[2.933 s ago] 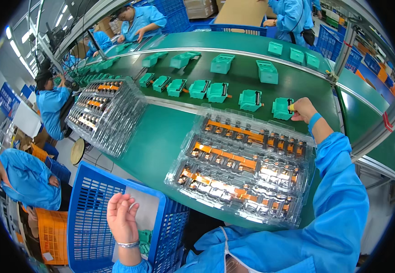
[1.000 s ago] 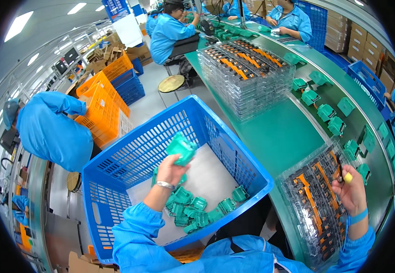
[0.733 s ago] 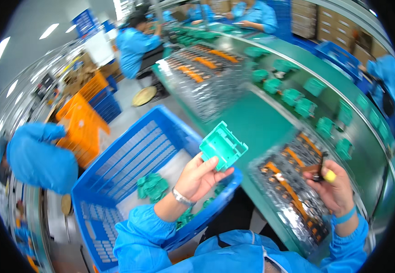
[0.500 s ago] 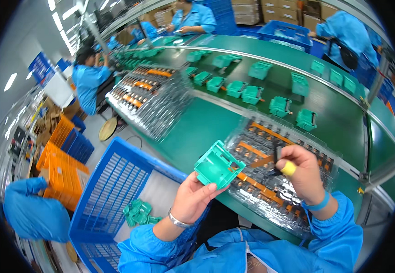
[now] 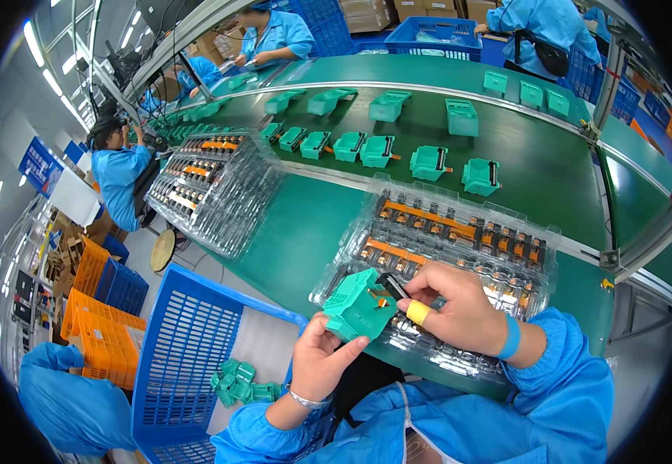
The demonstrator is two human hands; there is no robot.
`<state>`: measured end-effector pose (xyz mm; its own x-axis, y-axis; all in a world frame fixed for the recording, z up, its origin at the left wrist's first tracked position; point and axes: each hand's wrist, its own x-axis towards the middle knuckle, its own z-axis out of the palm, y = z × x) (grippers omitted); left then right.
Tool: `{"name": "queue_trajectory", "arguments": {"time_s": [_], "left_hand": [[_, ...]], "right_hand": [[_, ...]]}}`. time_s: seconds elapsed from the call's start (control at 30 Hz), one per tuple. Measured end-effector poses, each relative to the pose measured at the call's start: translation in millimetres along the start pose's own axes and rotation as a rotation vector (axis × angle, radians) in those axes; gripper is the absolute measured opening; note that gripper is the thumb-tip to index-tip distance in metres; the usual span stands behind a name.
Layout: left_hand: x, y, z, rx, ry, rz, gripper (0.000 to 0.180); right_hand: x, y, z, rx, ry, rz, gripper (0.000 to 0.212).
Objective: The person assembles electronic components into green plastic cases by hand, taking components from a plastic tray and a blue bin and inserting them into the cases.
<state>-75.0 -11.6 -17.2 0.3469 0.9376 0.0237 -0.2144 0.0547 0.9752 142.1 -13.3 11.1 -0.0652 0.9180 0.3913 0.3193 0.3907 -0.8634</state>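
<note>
A green plastic housing (image 5: pixel 359 313) is gripped in my left hand (image 5: pixel 322 357), tilted so that its hollow side shows. My right hand (image 5: pixel 453 308), with yellow tape round a finger, pinches a black bar-shaped part (image 5: pixel 394 286) against the housing's upper right edge. A strip of orange flex cable shows at that part, inside the housing's corner. Under both hands lies a clear plastic tray (image 5: pixel 498 286) with rows of black parts and orange flex cables. How far the black part is seated in the housing I cannot tell.
A blue crate (image 5: pixel 173 340) with several green housings (image 5: pixel 239 383) stands at my left. More stacked clear trays (image 5: pixel 212 189) are beyond it. Green housings (image 5: pixel 429 162) sit in rows on the green conveyor (image 5: pixel 537 166) ahead. Co-workers (image 5: pixel 274 35) in blue work around the line.
My right hand has moved left from above the tray and brought the black part to the housing. The housing has been turned in my left hand. The whole view has shifted slightly.
</note>
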Motion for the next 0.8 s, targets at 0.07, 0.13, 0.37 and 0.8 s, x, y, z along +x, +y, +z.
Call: {"name": "queue_trajectory", "arguments": {"time_s": [0.07,0.13,0.37,0.8], "left_hand": [[-1.2,-1.1,1.3,0.016,-0.008,-0.004,0.029],[-2.9,0.5,3.7,0.024,-0.015,-0.015,0.029],[-3.4,-2.1,1.4,-0.100,-0.028,-0.051,0.026],[-7.7,0.1,9.8,0.000,-0.034,-0.007,0.023]], "right_hand": [[-0.2,0.7,1.7,-0.006,-0.013,0.029,0.013],[0.7,3.1,1.5,-0.073,-0.046,0.008,0.015],[0.0,31.9,7.0,0.420,-0.165,0.375,0.017],[-6.6,33.8,11.6,0.451,-0.175,0.358,0.020]]}}
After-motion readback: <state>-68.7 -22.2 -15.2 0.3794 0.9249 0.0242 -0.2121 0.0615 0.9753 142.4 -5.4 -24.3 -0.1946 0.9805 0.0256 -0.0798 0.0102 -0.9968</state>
